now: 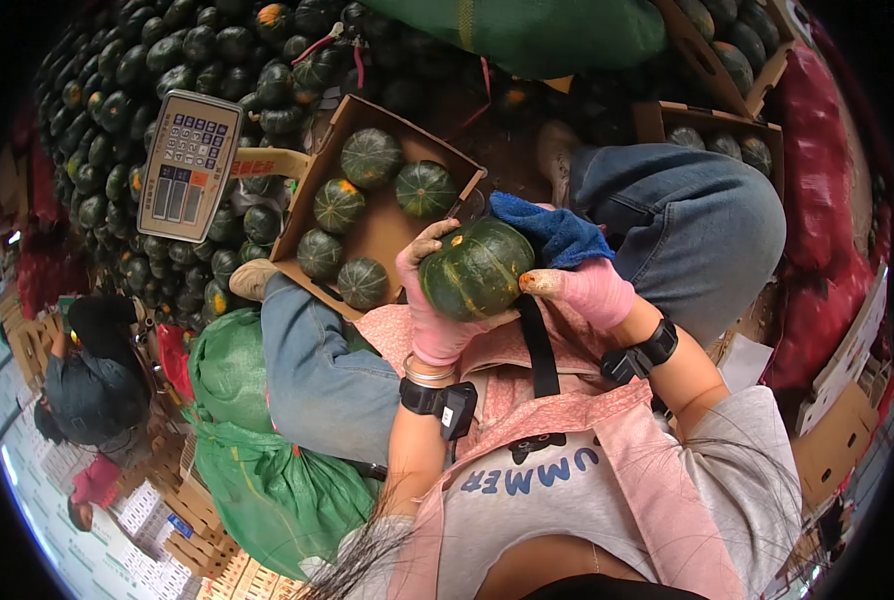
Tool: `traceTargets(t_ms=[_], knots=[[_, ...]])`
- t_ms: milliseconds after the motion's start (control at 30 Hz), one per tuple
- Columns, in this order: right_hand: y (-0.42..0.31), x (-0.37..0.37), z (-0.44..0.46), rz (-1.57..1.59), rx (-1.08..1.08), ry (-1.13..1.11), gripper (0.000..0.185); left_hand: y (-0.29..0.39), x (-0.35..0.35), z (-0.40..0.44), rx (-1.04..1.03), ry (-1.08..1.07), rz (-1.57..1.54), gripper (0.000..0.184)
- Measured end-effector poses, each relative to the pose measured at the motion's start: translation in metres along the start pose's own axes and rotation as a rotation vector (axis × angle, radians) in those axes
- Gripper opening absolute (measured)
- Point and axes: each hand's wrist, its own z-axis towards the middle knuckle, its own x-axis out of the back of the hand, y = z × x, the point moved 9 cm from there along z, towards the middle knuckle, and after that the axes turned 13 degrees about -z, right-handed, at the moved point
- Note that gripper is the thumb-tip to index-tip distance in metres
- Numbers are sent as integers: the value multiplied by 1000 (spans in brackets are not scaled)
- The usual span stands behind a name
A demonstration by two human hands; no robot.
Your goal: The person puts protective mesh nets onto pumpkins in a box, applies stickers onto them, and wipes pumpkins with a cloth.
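A dark green kabocha squash with lighter streaks is held up in front of my lap. My left hand, in a pink glove with soiled fingertips, wraps around the squash from the left and below. A blue cloth is gripped in my gloved right hand, against the squash's upper right side. My right thumb rests near the squash; the other right fingers are hidden under the cloth. Just beyond my hands stands an open cardboard box holding several squashes with space between them.
A scale display stands left of the box, before a large heap of squashes. Green mesh sacks lie at my left. Boxes of squash and red sacks are at right. Another person is at far left.
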Motion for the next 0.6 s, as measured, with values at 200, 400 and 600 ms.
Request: traceTargets(t_ms=[200,400,600], knots=[[8,3,2,-44,-32,27,60,11,-1,2,-45,-33,99,99],[8,4,0,-123,-83,13,57,6,2,-2,-38,-19,98,93],[-1,-2,-1,-69,-34,61,53,8,1,2,-46,-63,118,93]])
